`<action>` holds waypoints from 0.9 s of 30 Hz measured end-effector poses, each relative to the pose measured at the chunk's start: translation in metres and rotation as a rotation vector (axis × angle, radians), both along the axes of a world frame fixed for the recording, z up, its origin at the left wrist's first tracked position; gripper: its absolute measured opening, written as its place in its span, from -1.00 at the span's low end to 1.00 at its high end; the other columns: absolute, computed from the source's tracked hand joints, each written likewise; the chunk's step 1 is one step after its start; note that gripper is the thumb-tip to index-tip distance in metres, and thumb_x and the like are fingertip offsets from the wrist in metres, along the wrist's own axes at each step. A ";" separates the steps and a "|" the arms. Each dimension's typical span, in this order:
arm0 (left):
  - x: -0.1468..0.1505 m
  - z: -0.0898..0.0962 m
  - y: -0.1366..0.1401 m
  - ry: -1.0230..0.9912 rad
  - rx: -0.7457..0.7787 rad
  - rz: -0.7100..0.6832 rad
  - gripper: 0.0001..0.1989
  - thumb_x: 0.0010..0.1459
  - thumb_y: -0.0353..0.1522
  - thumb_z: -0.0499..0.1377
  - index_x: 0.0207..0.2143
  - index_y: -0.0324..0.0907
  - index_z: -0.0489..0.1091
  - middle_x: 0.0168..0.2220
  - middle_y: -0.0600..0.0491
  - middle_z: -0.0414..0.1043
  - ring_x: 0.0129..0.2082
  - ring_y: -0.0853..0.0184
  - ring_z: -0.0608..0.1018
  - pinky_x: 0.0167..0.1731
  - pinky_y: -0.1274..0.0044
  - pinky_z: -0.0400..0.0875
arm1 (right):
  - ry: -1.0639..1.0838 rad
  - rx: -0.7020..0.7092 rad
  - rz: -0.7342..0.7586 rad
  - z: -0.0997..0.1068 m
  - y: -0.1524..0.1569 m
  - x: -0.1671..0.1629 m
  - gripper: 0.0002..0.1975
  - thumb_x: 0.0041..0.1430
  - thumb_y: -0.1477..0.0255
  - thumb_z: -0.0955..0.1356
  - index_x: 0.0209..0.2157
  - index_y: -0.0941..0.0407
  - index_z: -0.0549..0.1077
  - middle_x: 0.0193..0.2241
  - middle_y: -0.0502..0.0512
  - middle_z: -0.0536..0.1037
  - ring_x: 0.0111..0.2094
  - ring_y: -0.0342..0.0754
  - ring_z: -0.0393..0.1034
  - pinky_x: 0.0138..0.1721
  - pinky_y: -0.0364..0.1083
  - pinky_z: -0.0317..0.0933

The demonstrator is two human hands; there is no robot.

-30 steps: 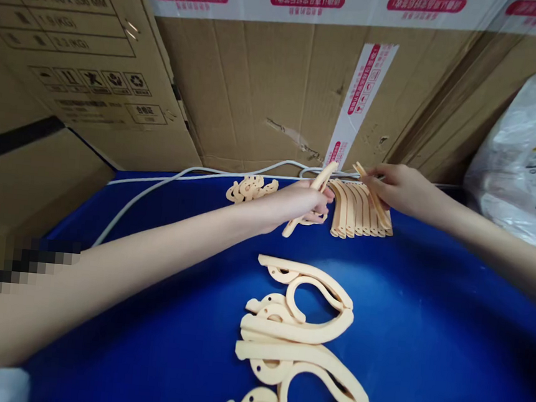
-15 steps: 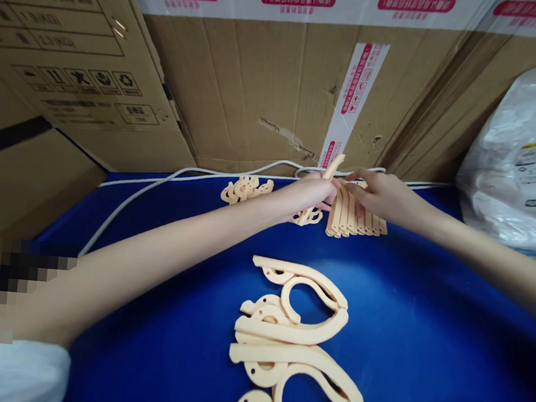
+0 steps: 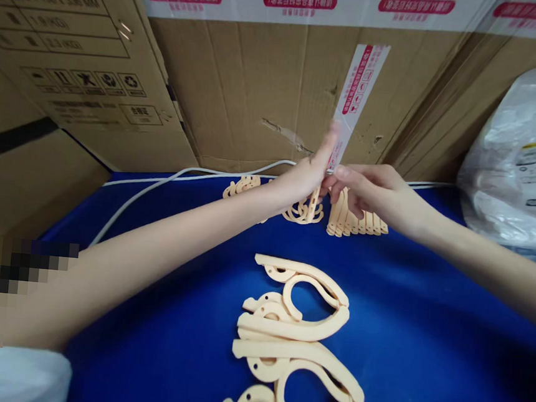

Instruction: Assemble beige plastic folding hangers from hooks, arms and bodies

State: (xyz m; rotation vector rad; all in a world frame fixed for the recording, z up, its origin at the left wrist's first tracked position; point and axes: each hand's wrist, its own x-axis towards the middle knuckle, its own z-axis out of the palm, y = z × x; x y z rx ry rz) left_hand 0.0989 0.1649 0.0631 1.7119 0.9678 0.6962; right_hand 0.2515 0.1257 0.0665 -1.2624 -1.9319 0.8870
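Observation:
My left hand (image 3: 310,172) is above the back of the blue table, thumb pointing up and fingers mostly hidden. A cream plastic hanger arm (image 3: 314,200) with slots sticks out below its fingers. Against it, my right hand (image 3: 367,186) has thumb and fingers drawn together; what they pinch is hidden. Under the right hand lies a row of cream hanger arms (image 3: 360,225), side by side. Cream curved hook pieces (image 3: 295,213) lie beneath the left hand, and another small pile of hook pieces (image 3: 241,186) is farther left.
Folded cream hangers (image 3: 285,331) lie in a column at the front middle of the blue table (image 3: 167,336). A white cable (image 3: 147,187) runs along the back. Cardboard boxes (image 3: 240,92) wall the rear and left; a plastic-wrapped package (image 3: 520,160) stands at right.
The hanger arm in my left hand has turned from pointing up to hanging below the fingers. My left thumb has risen, and my right hand has moved left to meet the left hand.

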 end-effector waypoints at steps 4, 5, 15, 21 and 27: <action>-0.010 0.000 -0.005 -0.046 0.018 -0.064 -0.33 0.27 0.14 -0.22 -0.54 -0.20 0.25 -0.57 0.06 0.25 -0.53 0.41 0.40 -0.46 0.56 0.30 | 0.118 -0.017 0.047 0.009 -0.005 -0.012 -0.63 0.09 0.09 0.42 -0.46 0.14 0.46 -0.46 0.03 0.54 -0.65 -0.27 0.17 -0.63 -0.18 0.07; -0.012 0.000 -0.006 -0.065 -0.028 -0.051 -0.30 0.26 0.16 -0.26 -0.51 -0.20 0.28 -0.56 0.06 0.26 -0.53 0.39 0.42 -0.47 0.55 0.31 | 0.136 -0.031 0.040 0.009 -0.006 -0.013 -0.65 0.07 0.12 0.44 -0.43 0.14 0.47 -0.46 0.02 0.54 -0.65 -0.27 0.17 -0.64 -0.18 0.08; -0.034 0.010 -0.012 -0.151 -0.235 -0.116 -0.54 0.37 -0.10 -0.11 -0.33 -0.21 0.38 -0.37 0.02 0.45 -0.39 0.37 0.54 -0.32 0.51 0.45 | 0.144 -0.119 0.065 0.005 -0.010 -0.019 -0.66 -0.02 0.27 0.49 -0.22 0.11 0.46 -0.35 0.03 0.56 -0.55 -0.18 0.36 -0.62 -0.17 0.23; -0.062 0.017 -0.008 0.132 0.015 0.009 -0.75 0.34 -0.33 0.01 -0.41 -0.20 0.33 -0.41 0.09 0.38 -0.53 0.51 0.42 -0.52 0.66 0.24 | 0.116 -0.148 0.001 0.009 -0.008 0.001 -0.69 0.04 0.21 0.46 -0.22 0.09 0.49 -0.46 0.02 0.54 -0.54 -0.15 0.36 -0.58 -0.17 0.19; -0.076 0.027 -0.017 0.269 0.361 0.012 -0.72 0.33 -0.34 -0.01 -0.46 -0.17 0.32 -0.57 0.17 0.16 -0.59 0.48 0.23 -0.56 0.62 0.07 | -0.345 0.386 -0.056 0.011 -0.009 0.014 -0.68 0.25 0.16 0.30 -0.19 0.10 0.52 -0.46 0.06 0.54 -0.52 -0.13 0.29 -0.49 -0.13 0.09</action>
